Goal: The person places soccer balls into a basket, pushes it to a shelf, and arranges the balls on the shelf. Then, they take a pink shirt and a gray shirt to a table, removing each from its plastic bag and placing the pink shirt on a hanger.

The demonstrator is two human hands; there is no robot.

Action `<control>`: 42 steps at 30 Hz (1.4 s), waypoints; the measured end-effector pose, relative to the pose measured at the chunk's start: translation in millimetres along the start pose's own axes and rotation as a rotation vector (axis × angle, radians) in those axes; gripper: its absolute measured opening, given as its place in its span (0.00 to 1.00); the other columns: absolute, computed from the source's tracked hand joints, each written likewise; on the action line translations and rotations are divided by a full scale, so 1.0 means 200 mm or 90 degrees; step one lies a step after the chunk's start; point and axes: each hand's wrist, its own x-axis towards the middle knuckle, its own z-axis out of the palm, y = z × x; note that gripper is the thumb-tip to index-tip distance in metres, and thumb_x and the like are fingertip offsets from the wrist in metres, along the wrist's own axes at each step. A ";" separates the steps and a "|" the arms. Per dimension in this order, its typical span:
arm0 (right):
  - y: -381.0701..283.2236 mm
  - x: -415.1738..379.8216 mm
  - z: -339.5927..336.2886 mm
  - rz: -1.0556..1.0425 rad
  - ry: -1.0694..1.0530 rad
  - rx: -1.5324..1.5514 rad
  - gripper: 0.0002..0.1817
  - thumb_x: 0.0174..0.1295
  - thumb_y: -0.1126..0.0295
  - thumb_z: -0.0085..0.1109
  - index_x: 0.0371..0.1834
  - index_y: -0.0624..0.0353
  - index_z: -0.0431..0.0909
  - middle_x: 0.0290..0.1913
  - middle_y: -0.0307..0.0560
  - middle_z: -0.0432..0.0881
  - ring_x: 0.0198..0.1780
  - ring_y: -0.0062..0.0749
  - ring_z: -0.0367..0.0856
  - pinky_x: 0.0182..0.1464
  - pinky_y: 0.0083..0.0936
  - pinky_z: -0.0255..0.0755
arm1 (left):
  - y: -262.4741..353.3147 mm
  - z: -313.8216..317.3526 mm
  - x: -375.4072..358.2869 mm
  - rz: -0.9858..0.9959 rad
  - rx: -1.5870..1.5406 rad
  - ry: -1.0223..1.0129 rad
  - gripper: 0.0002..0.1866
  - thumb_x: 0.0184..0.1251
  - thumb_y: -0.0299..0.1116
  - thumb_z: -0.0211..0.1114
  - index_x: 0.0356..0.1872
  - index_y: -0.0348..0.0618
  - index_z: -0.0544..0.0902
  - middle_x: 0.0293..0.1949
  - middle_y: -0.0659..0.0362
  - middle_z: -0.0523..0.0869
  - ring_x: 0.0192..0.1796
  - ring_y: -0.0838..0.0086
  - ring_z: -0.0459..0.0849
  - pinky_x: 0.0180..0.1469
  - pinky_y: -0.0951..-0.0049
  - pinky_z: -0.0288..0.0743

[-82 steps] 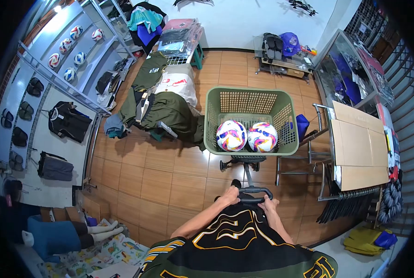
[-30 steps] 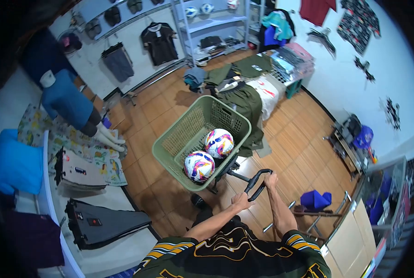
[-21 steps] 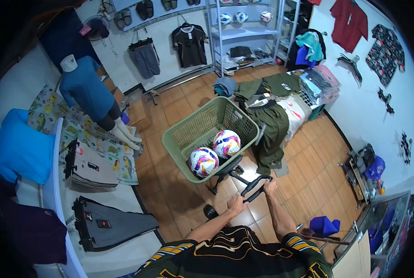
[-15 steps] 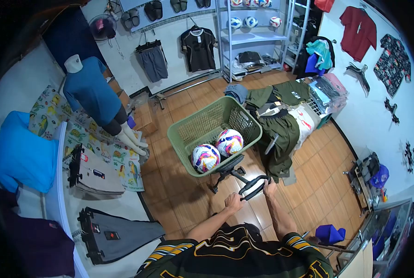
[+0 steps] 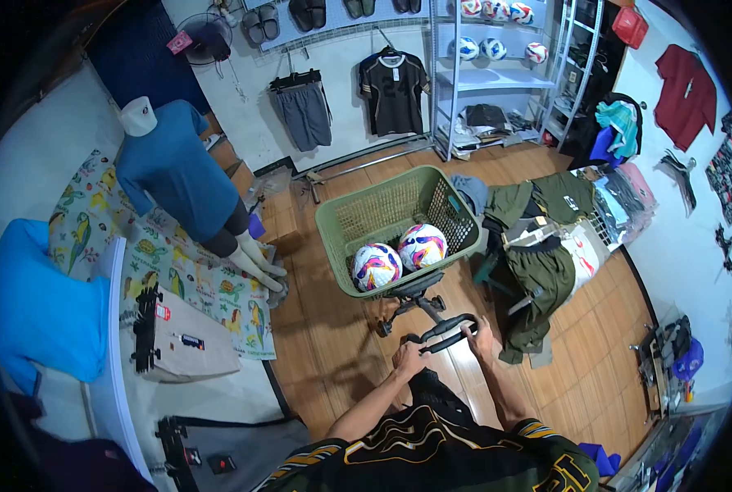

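Both my hands grip the black looped handle (image 5: 453, 325) of a wheeled cart. My left hand (image 5: 410, 359) is closed around its left side and my right hand (image 5: 481, 338) around its right side. In front of the handle, a green plastic basket (image 5: 343, 254) rides on the cart's dark frame (image 5: 405, 308). Inside it, two white soccer balls with purple, pink and orange patterns, one on the left (image 5: 377, 267) and one on the right (image 5: 422, 247), lie side by side at the near end.
Olive garments (image 5: 538, 283) lie piled right of the basket, beside plastic-wrapped clothes (image 5: 624, 201). A mannequin in a blue shirt (image 5: 177, 172) stands at the left. Metal shelves (image 5: 497, 79) with more balls are at the back. Brown tiled floor (image 5: 317, 361) surrounds the cart.
The cart and I have moved forward across the floor, and my view has turned a little left. Both hands keep their hold on the handle, and the balls remain in the basket.
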 end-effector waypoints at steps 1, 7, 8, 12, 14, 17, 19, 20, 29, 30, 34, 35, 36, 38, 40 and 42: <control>-0.07 0.08 0.01 -0.011 -0.005 0.057 0.28 0.55 0.61 0.76 0.57 0.62 0.81 0.56 0.66 0.79 0.53 0.61 0.81 0.56 0.45 0.75 | -0.06 -0.02 0.10 0.007 -0.005 0.009 0.22 0.62 0.44 0.72 0.57 0.54 0.88 0.53 0.45 0.88 0.54 0.48 0.86 0.57 0.53 0.79; -0.32 0.54 0.30 -0.020 -0.108 0.032 0.30 0.64 0.55 0.68 0.62 0.65 0.76 0.52 0.69 0.82 0.48 0.62 0.85 0.50 0.48 0.78 | -0.17 -0.41 0.56 -0.033 -0.004 0.052 0.20 0.63 0.42 0.70 0.56 0.54 0.88 0.50 0.45 0.89 0.53 0.48 0.86 0.55 0.54 0.80; -0.34 0.62 0.37 -0.031 -0.106 -0.001 0.31 0.64 0.55 0.67 0.64 0.66 0.75 0.55 0.71 0.81 0.49 0.63 0.85 0.51 0.48 0.79 | -0.23 -0.45 0.67 -0.034 -0.017 0.056 0.19 0.63 0.42 0.70 0.56 0.54 0.89 0.50 0.45 0.89 0.52 0.48 0.87 0.54 0.54 0.80; -0.47 0.96 0.55 -0.085 -0.259 -0.038 0.36 0.66 0.53 0.64 0.71 0.65 0.68 0.54 0.76 0.79 0.48 0.67 0.84 0.50 0.50 0.80 | -0.43 -0.66 1.10 -0.045 -0.032 0.097 0.19 0.63 0.39 0.69 0.56 0.55 0.88 0.47 0.45 0.89 0.49 0.49 0.88 0.51 0.55 0.81; -0.62 1.14 0.61 -0.093 -0.299 -0.114 0.36 0.67 0.52 0.62 0.72 0.64 0.67 0.52 0.72 0.79 0.49 0.65 0.84 0.49 0.49 0.80 | -0.23 -0.97 1.14 -0.071 0.016 0.120 0.19 0.64 0.38 0.69 0.57 0.55 0.88 0.47 0.46 0.90 0.48 0.50 0.89 0.51 0.56 0.81; -0.82 1.41 0.72 -0.081 -0.366 -0.172 0.32 0.70 0.53 0.56 0.68 0.67 0.70 0.49 0.71 0.81 0.47 0.63 0.85 0.46 0.51 0.80 | -0.18 -1.23 1.37 -0.109 0.004 0.135 0.17 0.67 0.35 0.68 0.57 0.55 0.88 0.48 0.47 0.90 0.49 0.51 0.88 0.51 0.55 0.81; -0.93 1.59 0.82 -0.095 -0.410 -0.200 0.30 0.71 0.54 0.55 0.65 0.69 0.72 0.47 0.71 0.82 0.45 0.63 0.85 0.44 0.51 0.81 | -0.20 -1.37 1.57 -0.120 0.034 0.145 0.16 0.68 0.34 0.68 0.56 0.55 0.89 0.48 0.48 0.90 0.50 0.51 0.88 0.52 0.56 0.81; -0.97 1.69 0.86 -0.101 -0.430 -0.215 0.29 0.71 0.55 0.54 0.63 0.71 0.73 0.46 0.71 0.82 0.45 0.62 0.86 0.42 0.51 0.81 | -0.25 -1.42 1.69 -0.087 0.052 0.159 0.16 0.67 0.34 0.69 0.55 0.56 0.89 0.49 0.48 0.90 0.50 0.51 0.88 0.52 0.56 0.81; -1.38 2.44 1.23 -0.136 -0.392 -0.150 0.17 0.70 0.59 0.53 0.36 0.63 0.80 0.29 0.63 0.85 0.31 0.59 0.86 0.31 0.51 0.79 | -0.30 -2.07 2.67 -0.049 0.071 0.152 0.15 0.67 0.34 0.70 0.54 0.57 0.89 0.48 0.48 0.90 0.50 0.50 0.88 0.51 0.54 0.81; -1.43 2.53 1.25 -0.122 -0.406 -0.147 0.17 0.70 0.60 0.53 0.35 0.63 0.82 0.30 0.62 0.86 0.32 0.57 0.87 0.32 0.50 0.80 | -0.31 -2.12 2.80 -0.040 0.081 0.142 0.15 0.67 0.34 0.70 0.54 0.57 0.90 0.47 0.48 0.90 0.49 0.49 0.88 0.51 0.54 0.80; -1.54 2.86 1.40 -0.095 -0.338 -0.127 0.19 0.69 0.56 0.57 0.32 0.63 0.83 0.30 0.63 0.86 0.32 0.56 0.87 0.32 0.49 0.80 | -0.24 -2.33 3.28 -0.012 0.154 0.137 0.14 0.68 0.34 0.69 0.54 0.60 0.90 0.45 0.47 0.90 0.48 0.47 0.87 0.50 0.52 0.80; -1.57 2.95 1.43 -0.052 -0.345 -0.129 0.21 0.69 0.54 0.58 0.31 0.63 0.83 0.30 0.63 0.86 0.33 0.56 0.88 0.32 0.48 0.79 | -0.21 -2.37 3.38 -0.002 0.159 0.130 0.14 0.68 0.34 0.68 0.54 0.61 0.90 0.45 0.47 0.90 0.48 0.47 0.87 0.49 0.52 0.80; -1.58 3.02 1.46 -0.041 -0.334 -0.128 0.21 0.69 0.54 0.59 0.31 0.63 0.84 0.30 0.62 0.86 0.33 0.56 0.88 0.32 0.48 0.79 | -0.17 -2.41 3.50 0.010 0.164 0.125 0.14 0.68 0.34 0.68 0.54 0.61 0.90 0.44 0.47 0.90 0.48 0.47 0.87 0.49 0.52 0.80; -1.58 3.19 1.52 -0.023 -0.305 -0.125 0.21 0.68 0.53 0.59 0.31 0.63 0.84 0.30 0.61 0.86 0.33 0.56 0.88 0.32 0.46 0.79 | -0.10 -2.49 3.73 0.029 0.180 0.116 0.15 0.68 0.34 0.68 0.54 0.63 0.90 0.43 0.46 0.90 0.47 0.47 0.87 0.49 0.52 0.80; -1.59 3.33 1.53 0.002 -0.279 -0.109 0.21 0.68 0.51 0.60 0.33 0.62 0.83 0.30 0.62 0.85 0.32 0.58 0.87 0.32 0.49 0.78 | -0.02 -2.52 3.95 0.039 0.200 0.101 0.15 0.69 0.34 0.67 0.54 0.66 0.89 0.42 0.47 0.90 0.46 0.48 0.87 0.48 0.52 0.80; -1.59 3.50 1.54 0.026 -0.255 -0.098 0.21 0.67 0.50 0.61 0.35 0.61 0.81 0.29 0.64 0.84 0.32 0.60 0.86 0.32 0.51 0.77 | 0.08 -2.55 4.16 0.060 0.222 0.081 0.15 0.69 0.34 0.68 0.54 0.66 0.89 0.42 0.47 0.90 0.46 0.48 0.88 0.48 0.52 0.80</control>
